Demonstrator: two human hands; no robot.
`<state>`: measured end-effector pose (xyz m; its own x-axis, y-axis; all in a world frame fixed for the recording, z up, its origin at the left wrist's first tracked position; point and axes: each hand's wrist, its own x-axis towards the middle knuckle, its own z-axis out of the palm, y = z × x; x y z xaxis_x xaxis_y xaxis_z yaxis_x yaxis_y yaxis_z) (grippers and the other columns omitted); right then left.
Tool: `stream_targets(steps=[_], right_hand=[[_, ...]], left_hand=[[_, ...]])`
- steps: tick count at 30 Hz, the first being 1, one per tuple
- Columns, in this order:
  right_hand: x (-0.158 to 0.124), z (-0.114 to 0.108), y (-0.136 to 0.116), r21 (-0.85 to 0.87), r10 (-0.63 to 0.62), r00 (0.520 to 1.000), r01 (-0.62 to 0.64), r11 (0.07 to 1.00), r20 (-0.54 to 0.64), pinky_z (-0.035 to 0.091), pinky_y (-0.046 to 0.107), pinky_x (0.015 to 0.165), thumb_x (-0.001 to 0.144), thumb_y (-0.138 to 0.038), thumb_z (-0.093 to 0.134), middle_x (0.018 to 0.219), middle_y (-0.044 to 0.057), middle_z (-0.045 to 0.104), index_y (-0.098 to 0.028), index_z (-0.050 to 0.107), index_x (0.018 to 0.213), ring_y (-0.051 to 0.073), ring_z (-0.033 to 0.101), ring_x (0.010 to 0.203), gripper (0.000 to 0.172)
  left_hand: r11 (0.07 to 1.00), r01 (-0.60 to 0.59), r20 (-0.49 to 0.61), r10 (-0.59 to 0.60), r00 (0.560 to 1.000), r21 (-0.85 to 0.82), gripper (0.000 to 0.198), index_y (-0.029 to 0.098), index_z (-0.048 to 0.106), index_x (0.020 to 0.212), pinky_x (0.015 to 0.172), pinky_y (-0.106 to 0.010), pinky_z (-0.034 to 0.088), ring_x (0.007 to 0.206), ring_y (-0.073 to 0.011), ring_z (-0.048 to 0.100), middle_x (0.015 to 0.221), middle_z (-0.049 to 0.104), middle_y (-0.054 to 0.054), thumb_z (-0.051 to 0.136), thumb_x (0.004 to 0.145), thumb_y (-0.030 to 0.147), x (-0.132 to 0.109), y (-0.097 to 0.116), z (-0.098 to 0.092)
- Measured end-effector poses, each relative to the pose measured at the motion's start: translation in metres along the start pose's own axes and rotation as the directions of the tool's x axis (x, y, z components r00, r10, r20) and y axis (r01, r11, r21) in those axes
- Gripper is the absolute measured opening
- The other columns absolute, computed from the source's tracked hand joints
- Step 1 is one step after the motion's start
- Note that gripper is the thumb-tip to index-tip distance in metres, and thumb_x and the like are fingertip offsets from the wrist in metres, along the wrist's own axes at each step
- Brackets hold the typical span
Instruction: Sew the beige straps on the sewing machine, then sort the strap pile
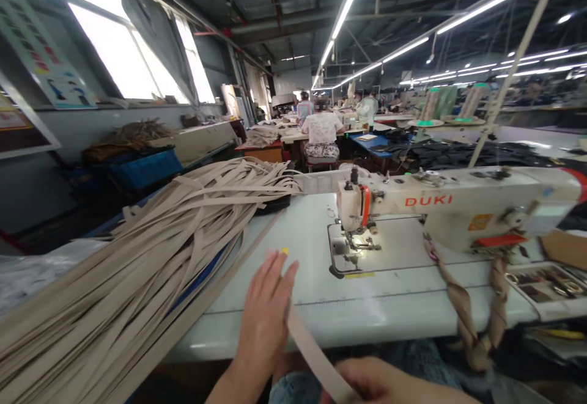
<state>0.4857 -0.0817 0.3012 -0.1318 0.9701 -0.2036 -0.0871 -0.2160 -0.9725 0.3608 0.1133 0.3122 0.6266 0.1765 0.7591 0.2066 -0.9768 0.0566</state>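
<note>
A long beige fabric strip (314, 349) runs between my two hands at the front edge of the sewing table (321, 318). My left hand (268, 300) is over the tabletop, its fingers close together and the strip coming out beneath its thumb side. Low in the view, my right hand (376, 379) is closed around the strip's lower part; some of its fingertips are hidden. To the left lies a big heap of similar beige strips (183, 239). The sewing machine (440, 208) stands right of my left hand, its lamp lighting the needle plate.
Scissors (430, 248) rest by the machine, near a brownish strap (463, 306) hanging over the table edge. A tray of small metal parts (545, 285) sits at the right. Thread cones (428, 107) stand behind. Farther back, a seated person (321, 129) faces away.
</note>
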Motion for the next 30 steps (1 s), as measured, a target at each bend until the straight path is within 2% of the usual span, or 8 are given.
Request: stream_targets(steps=[2,5,8,10,11,14,19,30], right_hand=[[0.013,0.003,-0.007,0.075,-0.113,0.99,0.119,0.99,-0.083,0.035,0.018,0.054,0.079,-0.071,0.057,0.065,-0.003,0.051,-0.014,0.063,0.106,0.007,0.043,0.055,0.063],[0.023,0.002,-0.002,0.171,-0.197,0.966,0.225,0.959,-0.167,0.027,0.017,0.043,0.082,-0.076,0.048,0.055,-0.007,0.044,-0.012,0.058,0.104,0.005,0.035,0.044,0.068],[0.023,-0.002,0.015,0.203,-0.222,0.96,0.255,0.945,-0.174,0.023,0.016,0.041,0.083,-0.073,0.051,0.053,-0.008,0.043,-0.013,0.056,0.101,0.003,0.031,0.041,0.063],[0.021,-0.004,0.026,0.219,-0.237,0.955,0.273,0.937,-0.177,0.021,0.016,0.04,0.083,-0.073,0.052,0.052,-0.008,0.042,-0.013,0.056,0.1,0.003,0.03,0.04,0.063],[0.021,-0.004,0.03,0.23,-0.241,0.954,0.279,0.932,-0.181,0.021,0.016,0.04,0.083,-0.073,0.052,0.052,-0.009,0.042,-0.012,0.056,0.1,0.003,0.03,0.04,0.063],[0.023,-0.005,0.038,0.262,-0.244,0.947,0.295,0.919,-0.21,0.022,0.016,0.04,0.082,-0.073,0.054,0.051,-0.009,0.042,-0.013,0.055,0.099,0.003,0.031,0.039,0.062],[0.023,-0.01,0.046,0.224,-0.21,0.939,0.274,0.935,-0.272,0.022,0.016,0.04,0.079,-0.079,0.05,0.051,-0.008,0.043,-0.013,0.054,0.096,0.003,0.031,0.039,0.068],[0.02,-0.015,0.056,0.21,-0.129,0.933,0.208,0.956,-0.336,0.022,0.018,0.042,0.07,-0.086,0.049,0.055,-0.006,0.044,-0.012,0.057,0.088,0.003,0.031,0.042,0.076]], left_hand=[[0.997,-0.046,0.022,0.048,0.999,-0.062,0.048,0.027,0.05,0.137,0.111,-0.047,0.037,0.138,-0.0261,0.04,0.142,0.053,-0.011,0.039,0.093,0.01,0.006,0.011,0.007],[0.923,0.317,-0.047,-0.334,0.941,-0.22,0.046,0.026,0.048,0.14,0.115,-0.051,0.031,0.141,-0.0293,0.034,0.15,0.042,-0.012,0.047,0.094,0.027,0.016,0.011,0.008],[0.448,0.716,0.178,-0.769,0.614,-0.535,0.059,0.019,0.053,0.134,0.11,-0.052,0.038,0.133,-0.0341,0.046,0.143,0.05,-0.016,0.058,0.085,0.052,0.026,0.005,0.005],[0.039,0.763,0.478,-0.759,0.443,-0.645,0.067,0.016,0.063,0.121,0.102,-0.052,0.048,0.117,-0.0353,0.06,0.125,0.064,-0.018,0.067,0.073,0.062,0.033,0.009,0.005],[-0.117,0.75,0.589,-0.7,0.403,-0.651,0.068,0.015,0.067,0.112,0.097,-0.05,0.051,0.109,-0.035,0.065,0.116,0.069,-0.017,0.072,0.066,0.064,0.036,0.013,0.006],[-0.322,0.702,0.712,-0.597,0.371,-0.636,0.059,0.015,0.073,0.092,0.087,-0.042,0.057,0.09,-0.0292,0.07,0.096,0.075,-0.011,0.087,0.05,0.054,0.044,0.029,0.009],[-0.292,0.733,0.718,-0.593,0.366,-0.615,0.048,0.017,0.074,0.074,0.073,-0.027,0.057,0.072,-0.0182,0.068,0.077,0.075,-0.004,0.094,0.039,0.042,0.054,0.039,0.015],[-0.357,0.757,0.769,-0.571,0.287,-0.547,0.045,0.016,0.073,0.066,0.061,-0.022,0.054,0.065,-0.0147,0.063,0.071,0.072,-0.002,0.095,0.031,0.034,0.063,0.043,0.031]])
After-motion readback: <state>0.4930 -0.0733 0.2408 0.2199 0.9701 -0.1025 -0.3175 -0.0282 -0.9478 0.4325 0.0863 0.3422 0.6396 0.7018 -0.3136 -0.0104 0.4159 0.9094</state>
